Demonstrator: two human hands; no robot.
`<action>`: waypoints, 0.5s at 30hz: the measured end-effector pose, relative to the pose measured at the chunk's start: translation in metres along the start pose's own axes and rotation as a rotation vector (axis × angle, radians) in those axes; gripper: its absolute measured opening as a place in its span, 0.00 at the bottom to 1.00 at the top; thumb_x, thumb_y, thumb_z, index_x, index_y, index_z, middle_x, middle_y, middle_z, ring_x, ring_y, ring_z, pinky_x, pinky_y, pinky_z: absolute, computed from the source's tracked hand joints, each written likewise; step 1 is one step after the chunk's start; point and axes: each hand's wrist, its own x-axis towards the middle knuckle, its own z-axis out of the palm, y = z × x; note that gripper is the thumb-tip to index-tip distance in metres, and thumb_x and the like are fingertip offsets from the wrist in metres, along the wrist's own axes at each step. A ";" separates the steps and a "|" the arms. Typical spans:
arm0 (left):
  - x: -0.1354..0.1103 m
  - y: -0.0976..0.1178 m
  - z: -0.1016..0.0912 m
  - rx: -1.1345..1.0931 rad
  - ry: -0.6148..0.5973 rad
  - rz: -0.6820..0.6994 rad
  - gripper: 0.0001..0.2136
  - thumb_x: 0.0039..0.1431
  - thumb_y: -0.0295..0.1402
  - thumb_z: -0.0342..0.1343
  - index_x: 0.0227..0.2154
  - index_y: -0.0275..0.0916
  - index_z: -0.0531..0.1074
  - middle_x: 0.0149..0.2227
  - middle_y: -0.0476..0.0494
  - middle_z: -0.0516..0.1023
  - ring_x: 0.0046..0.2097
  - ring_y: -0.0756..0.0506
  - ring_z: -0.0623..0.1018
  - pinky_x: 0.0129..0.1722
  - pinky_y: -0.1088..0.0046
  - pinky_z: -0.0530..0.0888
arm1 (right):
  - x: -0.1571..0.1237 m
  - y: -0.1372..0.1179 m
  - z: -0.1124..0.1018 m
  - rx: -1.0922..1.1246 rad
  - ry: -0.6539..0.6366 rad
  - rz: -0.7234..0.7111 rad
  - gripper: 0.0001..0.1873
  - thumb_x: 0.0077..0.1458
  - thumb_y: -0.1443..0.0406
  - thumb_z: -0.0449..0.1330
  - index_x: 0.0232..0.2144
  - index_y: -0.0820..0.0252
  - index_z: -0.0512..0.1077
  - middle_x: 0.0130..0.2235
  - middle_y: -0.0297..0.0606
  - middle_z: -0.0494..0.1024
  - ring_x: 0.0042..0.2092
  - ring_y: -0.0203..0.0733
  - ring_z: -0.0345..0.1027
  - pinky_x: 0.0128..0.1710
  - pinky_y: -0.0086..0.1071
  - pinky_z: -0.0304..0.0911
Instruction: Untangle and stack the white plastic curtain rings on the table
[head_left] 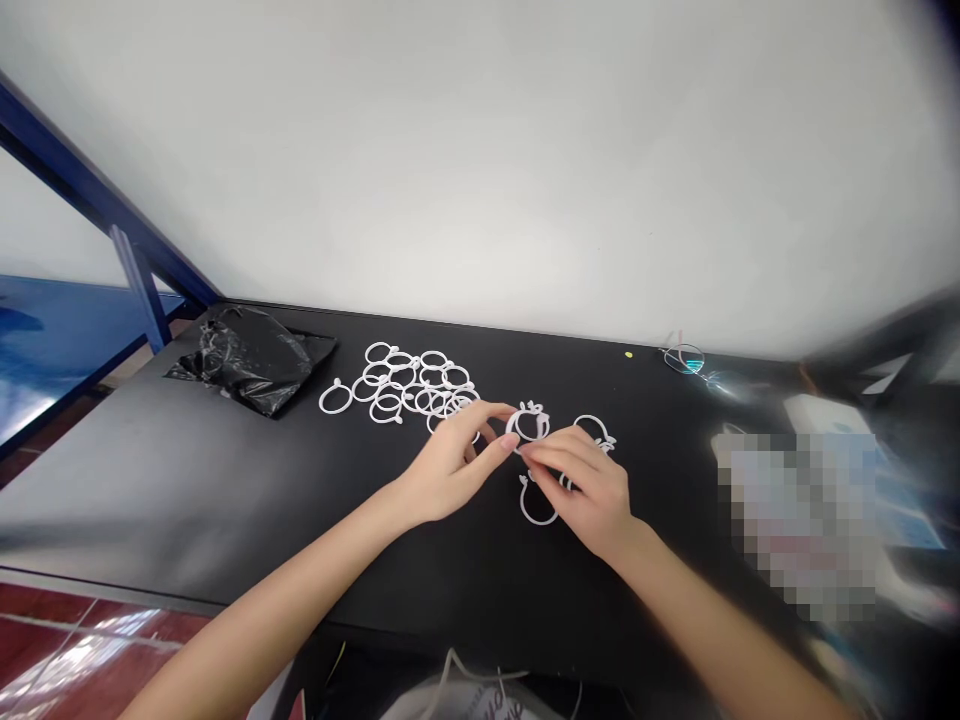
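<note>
Both my hands meet over the middle of a black table point(187, 480). My left hand point(450, 465) and my right hand point(585, 485) pinch the same white plastic ring point(529, 425) between their fingertips, just above the tabletop. Another white ring point(537, 505) lies flat under my right hand, partly covered by it. A further ring point(592, 428) lies just beyond my right hand. A pile of several white rings point(412, 385) is spread to the left of my left hand, with one ring point(335, 398) lying apart at its left edge.
A crumpled black plastic bag point(251, 360) lies at the table's back left. Clear eyeglasses point(686, 358) rest at the back right by the white wall. A blurred patch point(799, 510) covers things at the right. Blue metal framing point(135, 260) stands at far left.
</note>
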 end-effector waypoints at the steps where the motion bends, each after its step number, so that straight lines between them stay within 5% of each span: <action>1: 0.000 0.002 0.004 -0.159 -0.073 -0.047 0.20 0.67 0.46 0.44 0.53 0.38 0.67 0.47 0.39 0.71 0.42 0.46 0.74 0.29 0.74 0.75 | -0.001 -0.002 0.001 0.014 -0.013 -0.033 0.16 0.56 0.76 0.59 0.42 0.53 0.75 0.34 0.37 0.81 0.33 0.43 0.74 0.32 0.39 0.72; 6: 0.002 0.003 0.013 -0.526 -0.265 -0.196 0.24 0.67 0.49 0.42 0.47 0.34 0.72 0.42 0.38 0.73 0.38 0.47 0.73 0.30 0.72 0.76 | -0.006 -0.003 0.006 0.041 -0.063 -0.098 0.19 0.57 0.75 0.59 0.48 0.53 0.74 0.37 0.38 0.82 0.41 0.46 0.77 0.41 0.43 0.76; 11: 0.002 -0.001 0.012 -0.601 -0.261 -0.244 0.31 0.66 0.55 0.35 0.47 0.33 0.72 0.32 0.41 0.72 0.36 0.45 0.73 0.27 0.74 0.72 | -0.006 -0.002 0.006 0.036 -0.078 -0.097 0.21 0.56 0.76 0.60 0.50 0.54 0.72 0.41 0.40 0.82 0.44 0.47 0.77 0.45 0.45 0.76; 15: 0.002 -0.001 0.012 -0.576 -0.197 -0.280 0.29 0.65 0.54 0.39 0.50 0.34 0.71 0.30 0.45 0.69 0.31 0.49 0.69 0.22 0.77 0.67 | -0.006 -0.003 0.006 0.042 -0.069 -0.086 0.21 0.56 0.76 0.60 0.50 0.54 0.72 0.42 0.42 0.82 0.43 0.47 0.78 0.44 0.45 0.77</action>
